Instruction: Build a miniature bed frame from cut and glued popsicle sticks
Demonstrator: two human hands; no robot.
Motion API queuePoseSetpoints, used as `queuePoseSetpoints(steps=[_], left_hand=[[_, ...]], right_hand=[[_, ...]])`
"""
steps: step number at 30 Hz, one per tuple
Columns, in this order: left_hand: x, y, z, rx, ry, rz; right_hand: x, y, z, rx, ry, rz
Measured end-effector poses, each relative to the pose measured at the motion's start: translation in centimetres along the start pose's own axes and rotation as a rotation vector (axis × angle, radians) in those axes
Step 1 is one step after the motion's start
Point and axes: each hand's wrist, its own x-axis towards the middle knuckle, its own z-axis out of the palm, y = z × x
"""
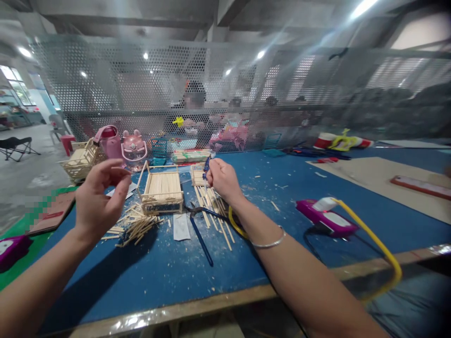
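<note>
My left hand [100, 199] is raised over the left of the table, fingers curved and thumb apart, with nothing visible in it. My right hand [222, 179] is closed around a small blue tool [207, 165], apparently a glue gun, its tip pointing down; my fist hides most of it. Between my hands stands a small wooden-stick frame [162, 188] with a slatted floor and low rails. A smaller stick piece [198, 175] lies below the tool. Blue-handled cutting pliers [201, 234] lie open in front. Loose sticks [139, 225] are heaped near my left hand.
More sticks [225, 230] lie under my right wrist. A purple power strip [326, 218] with a yellow cord [382, 246] sits at right. A pink bottle [108, 143], a pink jug [134, 150] and a finished-looking stick piece [79, 162] stand back left. A perforated screen [141, 89] borders the table; people sit beyond.
</note>
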Motion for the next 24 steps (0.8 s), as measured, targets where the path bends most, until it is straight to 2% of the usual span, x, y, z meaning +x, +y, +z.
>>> queuePoseSetpoints(steps=[2, 3, 6, 8, 10, 12, 17, 21, 24], left_hand=[[-1.7, -1.5, 0.2, -0.044, 0.037, -0.113], [-2.4, -2.2, 0.4, -0.060, 0.038, -0.163], [-3.7, -3.7, 0.9, -0.063, -0.015, -0.253], [-3.9, -4.2, 0.8, -0.074, -0.053, -0.287], [-4.0, -4.3, 0.7, -0.105, -0.094, -0.314], [-4.1, -4.3, 0.6, -0.128, -0.137, -0.325], [-4.2, -4.1, 0.7, -0.153, -0.218, -0.309], [-4.2, -4.3, 0.8, -0.164, -0.230, -0.333], [-4.2, -4.5, 0.9, -0.162, -0.252, -0.365]], right_hand=[[0.2, -0.6, -0.9, -0.207, -0.022, -0.055], [0.3, -0.8, -1.3, -0.326, -0.074, -0.063], [0.2, -0.9, -2.1, -0.647, -0.336, -0.017], [0.1, -0.5, -2.7, -0.763, -0.470, 0.031], [0.2, -0.1, -3.4, -0.823, -0.527, 0.076], [0.6, 0.3, -4.3, -0.907, -0.541, 0.115], [2.8, 0.8, -5.7, -1.089, -0.471, 0.164], [4.1, 2.0, -4.7, -1.187, -0.400, 0.211], [4.4, 3.4, -3.2, -1.205, -0.414, 0.211]])
